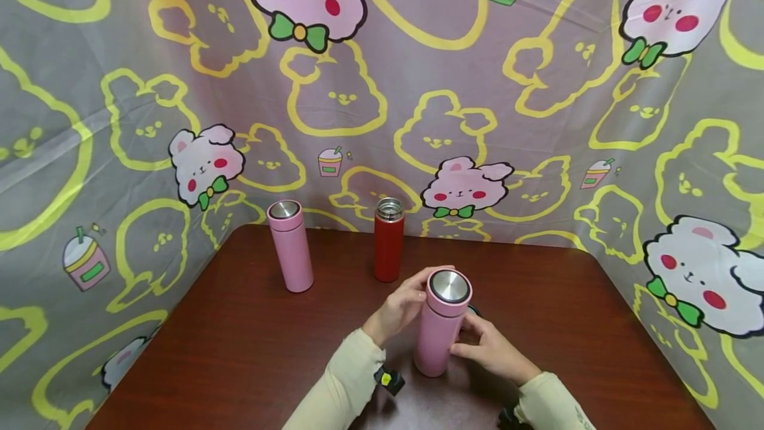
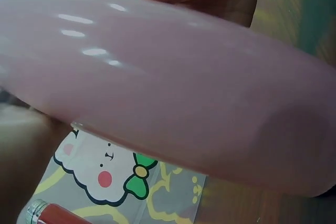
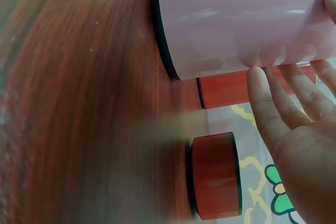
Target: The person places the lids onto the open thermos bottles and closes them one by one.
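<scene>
Currently your left grip (image 1: pixel 398 308) pinches a pink bottle (image 1: pixel 438 337), right grip (image 1: pixel 494 352) spread against it, a red bottle (image 1: pixel 388 249) near the desk's (image 1: pixel 519 277) back edge.

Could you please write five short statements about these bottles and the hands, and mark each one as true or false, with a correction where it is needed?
1. The left grip and the right grip both touch the nearer pink bottle. True.
2. In the head view, the farther pink bottle stands to the left of the red bottle. True.
3. The red bottle has a lid on it. False: its metal mouth is uncovered.
4. A short red piece with dark edges shows in the right wrist view. True.
5. The farther pink bottle lies on its side. False: it stands upright.
</scene>
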Demonstrator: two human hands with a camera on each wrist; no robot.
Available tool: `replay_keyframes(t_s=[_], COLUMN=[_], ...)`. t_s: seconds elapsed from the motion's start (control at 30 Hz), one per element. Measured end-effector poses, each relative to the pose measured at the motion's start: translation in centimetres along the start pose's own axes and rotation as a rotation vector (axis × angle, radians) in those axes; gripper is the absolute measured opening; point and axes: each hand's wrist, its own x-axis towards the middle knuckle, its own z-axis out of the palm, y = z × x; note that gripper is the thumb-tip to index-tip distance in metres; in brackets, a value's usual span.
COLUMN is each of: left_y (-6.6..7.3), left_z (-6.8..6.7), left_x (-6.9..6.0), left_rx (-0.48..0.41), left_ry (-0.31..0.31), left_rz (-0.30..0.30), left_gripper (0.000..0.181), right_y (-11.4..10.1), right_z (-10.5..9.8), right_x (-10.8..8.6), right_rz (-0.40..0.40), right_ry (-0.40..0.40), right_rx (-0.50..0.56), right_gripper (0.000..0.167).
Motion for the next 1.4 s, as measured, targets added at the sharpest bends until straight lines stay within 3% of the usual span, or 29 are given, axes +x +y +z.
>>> replay_keyframes(t_s=[0.17,0.37,0.9,1.4], left_y=[0.1,0.6,0.7,0.7], left_z=[0.1,0.4,1.0,0.6], left_x=[-0.4,-1.1,-1.7,-1.7], left_rx=[0.079,0.253,0.292,0.272], left_ry=[0.075,0.124,0.183,0.141], left_rz=[0.063,0.07,0.009,0.02], left_gripper=[0.054,0.053,0.068,0.068], right_y=[0.1,0.1,0.3,0.3], right_z=[0.0,0.1,0.1,0.1], right_x=[0.0,0.1,0.1,0.0], right_rz=[0.008,0.009,0.015,0.032], right_ry=[-0.001,0.004,0.005,0.001], right_rx=[0.004,-0.002,-0.009,-0.007], right_gripper=[0.05,0.051,0.051,0.049])
